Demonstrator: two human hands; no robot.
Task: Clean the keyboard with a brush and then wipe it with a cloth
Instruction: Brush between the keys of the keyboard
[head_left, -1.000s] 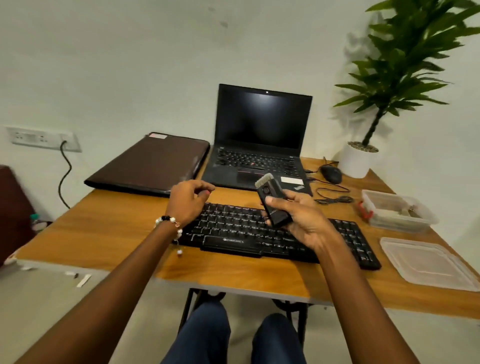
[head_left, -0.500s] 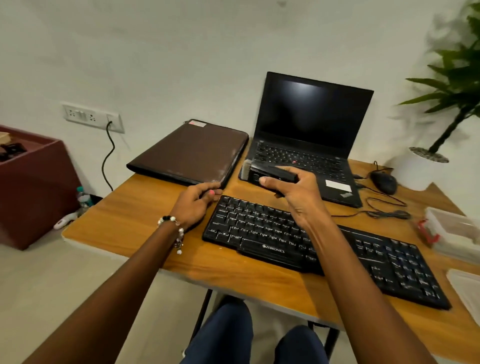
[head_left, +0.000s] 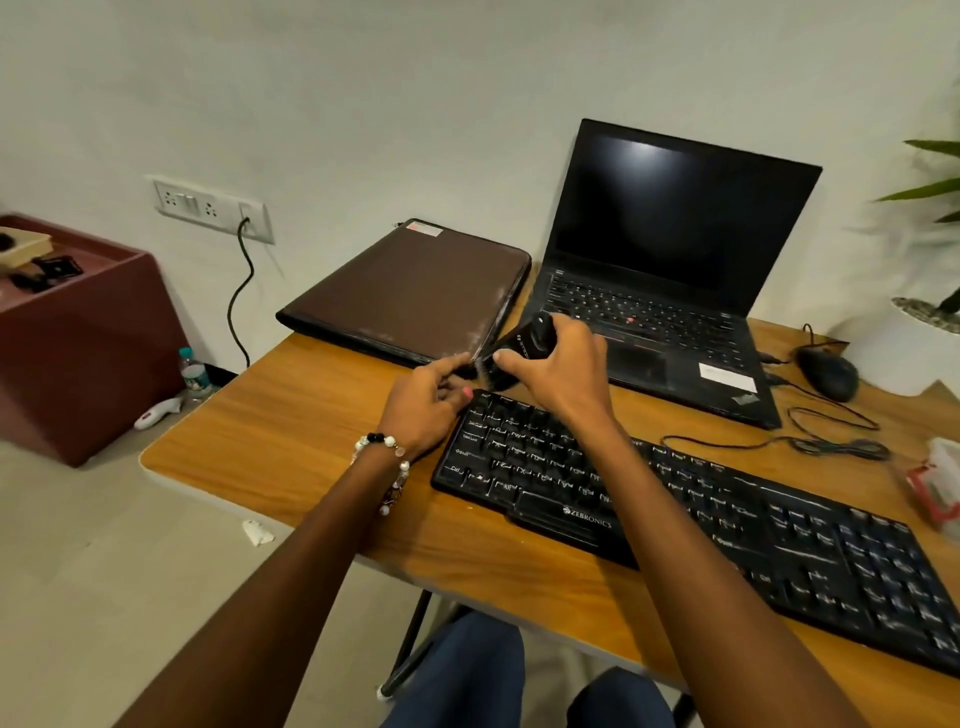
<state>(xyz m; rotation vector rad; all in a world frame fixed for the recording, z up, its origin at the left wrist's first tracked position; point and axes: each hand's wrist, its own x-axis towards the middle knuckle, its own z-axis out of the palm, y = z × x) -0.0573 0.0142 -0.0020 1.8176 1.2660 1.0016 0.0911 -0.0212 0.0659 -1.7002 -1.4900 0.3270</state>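
Note:
A black keyboard (head_left: 701, 514) lies slanted across the wooden table (head_left: 291, 441). My right hand (head_left: 558, 374) grips a small black brush tool (head_left: 522, 345), its bristle end pointing down and left just above the keyboard's far left corner. My left hand (head_left: 428, 400) sits at that same corner, fingers curled, its fingertips at the brush's bristle end. Whether they pinch the bristles is unclear. No cloth is in view.
A closed brown laptop (head_left: 410, 291) and an open black laptop (head_left: 670, 270) sit behind the keyboard. A black mouse (head_left: 826, 371) with coiled cable lies at right, near a white plant pot (head_left: 919, 343). A clear container (head_left: 940, 483) is at the right edge. A maroon box (head_left: 78, 332) stands on the floor left.
My right hand has brought the brush down and left from over the open laptop to the keyboard's far left corner. My left hand reached up to the bristle end. The view swung left.

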